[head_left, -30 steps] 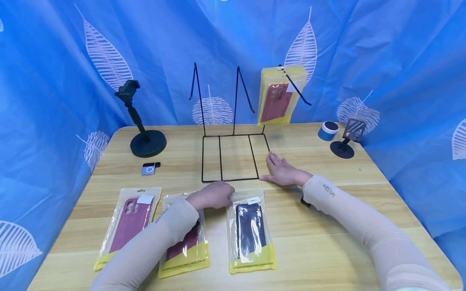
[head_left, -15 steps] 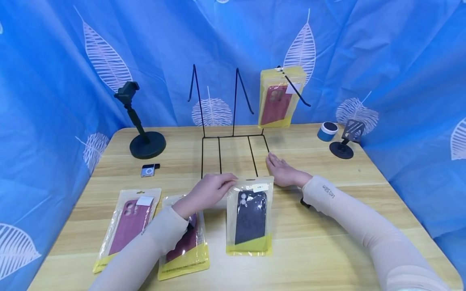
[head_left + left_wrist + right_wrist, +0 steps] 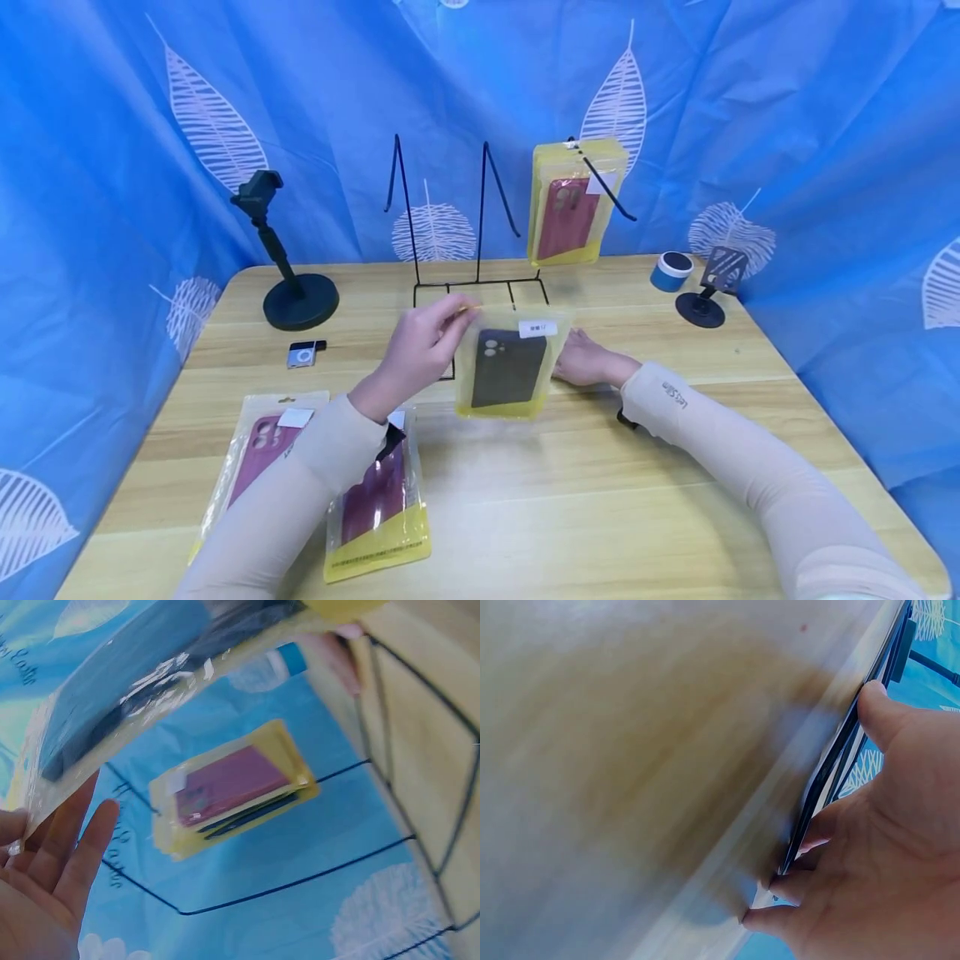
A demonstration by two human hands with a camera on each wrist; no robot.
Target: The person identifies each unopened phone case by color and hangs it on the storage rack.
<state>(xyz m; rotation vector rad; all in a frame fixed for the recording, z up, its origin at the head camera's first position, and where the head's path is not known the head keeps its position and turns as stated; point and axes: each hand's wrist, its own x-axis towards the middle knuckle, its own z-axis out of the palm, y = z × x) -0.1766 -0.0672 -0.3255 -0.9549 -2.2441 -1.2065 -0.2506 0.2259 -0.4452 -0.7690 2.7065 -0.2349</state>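
Note:
My left hand (image 3: 420, 350) pinches the top left corner of a clear and yellow pouch with a black phone case (image 3: 508, 371) inside, lifted above the table. In the left wrist view, thumb and fingers meet at the corner of this pouch (image 3: 135, 697). A black wire display rack (image 3: 479, 281) stands behind it, its base partly covered by the pouch. My right hand (image 3: 588, 360) rests at the base's right front corner; in the right wrist view its thumb touches the black wire (image 3: 817, 787). Pouches with a maroon phone case (image 3: 566, 218) in front hang from the rack's right prong.
Two pouched maroon phone cases lie on the table (image 3: 600, 500), one at the left (image 3: 258, 450), another (image 3: 378, 508) partly under my left forearm. A black phone stand (image 3: 300, 302), small music player (image 3: 302, 354), blue jar (image 3: 671, 272) and small black stand (image 3: 701, 308) sit around the rack.
My left hand has picked the black phone case pouch off the table and raised it toward the rack. The right hand has stayed at the rack's corner.

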